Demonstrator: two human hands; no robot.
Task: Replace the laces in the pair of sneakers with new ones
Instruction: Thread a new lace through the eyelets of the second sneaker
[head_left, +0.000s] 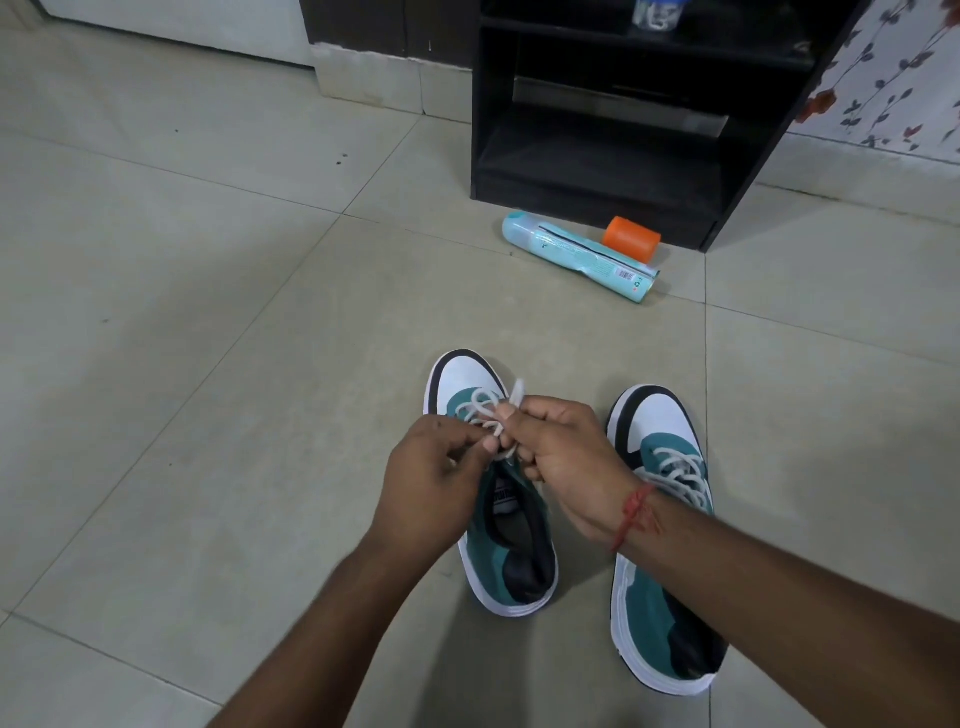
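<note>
Progress appears slight: both sneakers are seen on the tiled floor (208, 312), each threaded with a white lace, and no spare laces can be found anywhere in view. The left sneaker (498, 530) is being worked at its upper eyelets, where the lace (488, 410) is bunched into loops. It is pinched by the curled fingers of the left hand (431, 478) and clamped between thumb and forefinger of the right hand (561, 457), which wears a red thread at the wrist. The right sneaker (660, 545) stands just beside it, fully laced and untouched.

Whether the knot is being undone or tied cannot be told, so these may be the old laces, with removal barely begun. The lace ends are hidden under the fingers, and part of the right sneaker is covered by the forearm. Farther off, a teal bottle (576, 254) and an orange cap (631, 239) lie before a black shelf unit (597, 156), whose top is cut off.
</note>
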